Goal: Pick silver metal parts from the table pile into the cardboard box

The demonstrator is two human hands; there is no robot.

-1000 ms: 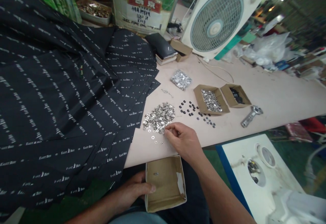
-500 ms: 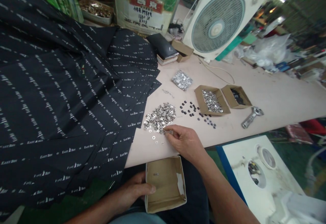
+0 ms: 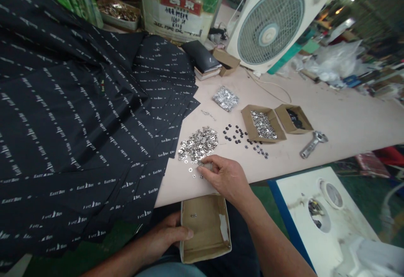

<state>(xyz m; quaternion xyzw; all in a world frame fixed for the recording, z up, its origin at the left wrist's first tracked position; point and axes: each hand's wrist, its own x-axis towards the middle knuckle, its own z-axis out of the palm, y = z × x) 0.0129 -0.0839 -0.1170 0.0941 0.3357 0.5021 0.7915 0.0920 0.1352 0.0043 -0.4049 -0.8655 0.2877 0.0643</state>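
Cardboard box [image 3: 206, 233] in left hand [image 3: 173, 231], metal bits [image 3: 193, 215] inside

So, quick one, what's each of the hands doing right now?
Left hand: closed, holding the open cardboard box.
Right hand: at the metal fastener pile; whether it pinches one can't be told.

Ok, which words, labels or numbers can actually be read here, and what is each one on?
"EAST BOY": printed repeatedly across the black fabric.
"1680": handwritten on the carton; what follows is unclear.
"K00": handwritten below that, last character unclear.
"燕京", probably: on the carton's red panel.
Too small or blurred: the carton's other lettering, the fabric's small tag.
None readable: the box in the left hand.
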